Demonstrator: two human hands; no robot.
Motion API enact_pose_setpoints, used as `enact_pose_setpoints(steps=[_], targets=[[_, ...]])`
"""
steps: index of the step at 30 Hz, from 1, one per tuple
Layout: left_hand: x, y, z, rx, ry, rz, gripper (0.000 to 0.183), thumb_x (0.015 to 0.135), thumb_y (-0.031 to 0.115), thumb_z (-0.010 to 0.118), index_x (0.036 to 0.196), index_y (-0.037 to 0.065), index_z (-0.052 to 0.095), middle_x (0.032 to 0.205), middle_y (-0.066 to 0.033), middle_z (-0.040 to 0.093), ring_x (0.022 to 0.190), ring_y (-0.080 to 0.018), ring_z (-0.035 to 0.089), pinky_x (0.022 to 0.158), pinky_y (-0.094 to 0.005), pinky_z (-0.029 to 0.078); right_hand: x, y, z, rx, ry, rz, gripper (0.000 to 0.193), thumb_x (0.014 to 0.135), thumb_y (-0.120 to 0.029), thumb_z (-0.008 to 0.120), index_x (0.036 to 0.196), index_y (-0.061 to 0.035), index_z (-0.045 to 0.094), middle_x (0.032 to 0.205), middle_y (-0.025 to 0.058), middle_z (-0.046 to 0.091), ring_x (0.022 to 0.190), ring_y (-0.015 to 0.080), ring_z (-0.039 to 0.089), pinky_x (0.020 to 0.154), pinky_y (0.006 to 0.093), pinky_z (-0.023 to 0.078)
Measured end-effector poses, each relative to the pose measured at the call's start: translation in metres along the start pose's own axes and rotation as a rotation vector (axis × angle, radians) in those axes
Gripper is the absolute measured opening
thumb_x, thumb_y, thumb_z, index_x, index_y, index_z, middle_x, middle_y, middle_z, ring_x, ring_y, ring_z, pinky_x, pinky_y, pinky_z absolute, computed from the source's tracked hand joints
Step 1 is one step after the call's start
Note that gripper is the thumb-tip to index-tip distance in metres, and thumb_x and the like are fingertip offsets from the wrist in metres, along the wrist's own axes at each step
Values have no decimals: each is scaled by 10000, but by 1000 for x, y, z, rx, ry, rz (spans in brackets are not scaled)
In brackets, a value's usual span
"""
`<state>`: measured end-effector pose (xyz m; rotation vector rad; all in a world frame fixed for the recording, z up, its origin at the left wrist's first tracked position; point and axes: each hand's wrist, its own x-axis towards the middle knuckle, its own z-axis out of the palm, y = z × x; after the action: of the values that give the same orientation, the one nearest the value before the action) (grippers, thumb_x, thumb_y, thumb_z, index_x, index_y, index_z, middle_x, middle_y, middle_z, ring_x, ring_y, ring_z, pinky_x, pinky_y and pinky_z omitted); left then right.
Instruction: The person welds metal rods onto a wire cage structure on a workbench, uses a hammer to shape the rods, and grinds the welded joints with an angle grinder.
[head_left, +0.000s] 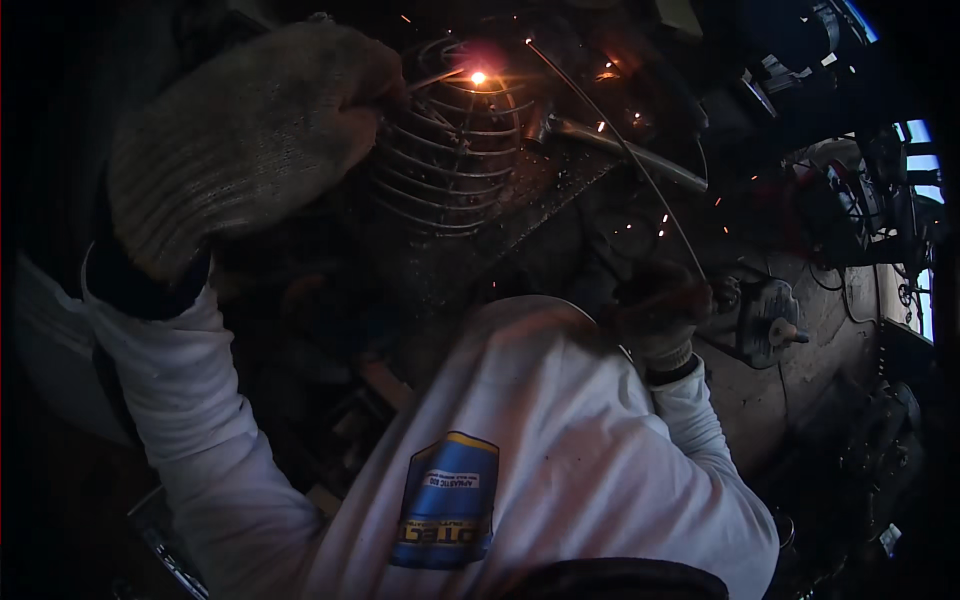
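Observation:
My left hand (255, 135), in a thick, dirty knit glove, is at the upper left with its fingers closed. A short thin metal wire (437, 79) reaches from its fingertips to a bright orange glowing spot on a rounded wire cage (450, 180). The cage is made of several curved ribs crossed by an upright wire. Lower on the right, my gloved right hand (660, 315) is closed, partly in shadow. From it a long thin welding rod (625, 148) slants up to the left, its tip glowing just right of the hot spot and apart from it.
A metal tube (630, 155) lies right of the cage on a dark, spatter-covered surface (560, 190). Sparks fly around it. Beyond my right hand is a clamp-like metal fixture (770, 325). Dark machinery stands at the right. My white-clothed knee (530, 350) rises below the work.

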<state>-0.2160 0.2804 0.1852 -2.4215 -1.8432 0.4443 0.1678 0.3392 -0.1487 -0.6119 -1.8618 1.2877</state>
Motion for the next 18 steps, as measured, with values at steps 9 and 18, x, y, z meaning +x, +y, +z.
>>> enact_pose_setpoints(steps=[9,18], targets=[[-2,22,-22,-187,-127,-301,289,908,169,552,1149,45,651,875,-101,649,797,-232,645,770,-364,542,40,-53,-7,-141,123,-42,450,828,-228,719,1161,27,556,899,88,623,677,152,611,554,301,499],[10,4,-21,-54,-44,9,237,861,157,591,1057,57,679,984,-71,652,870,-234,627,801,-367,518,93,-61,-98,170,452,-111,513,853,-169,713,1273,48,514,937,79,626,706,145,624,589,288,515]])
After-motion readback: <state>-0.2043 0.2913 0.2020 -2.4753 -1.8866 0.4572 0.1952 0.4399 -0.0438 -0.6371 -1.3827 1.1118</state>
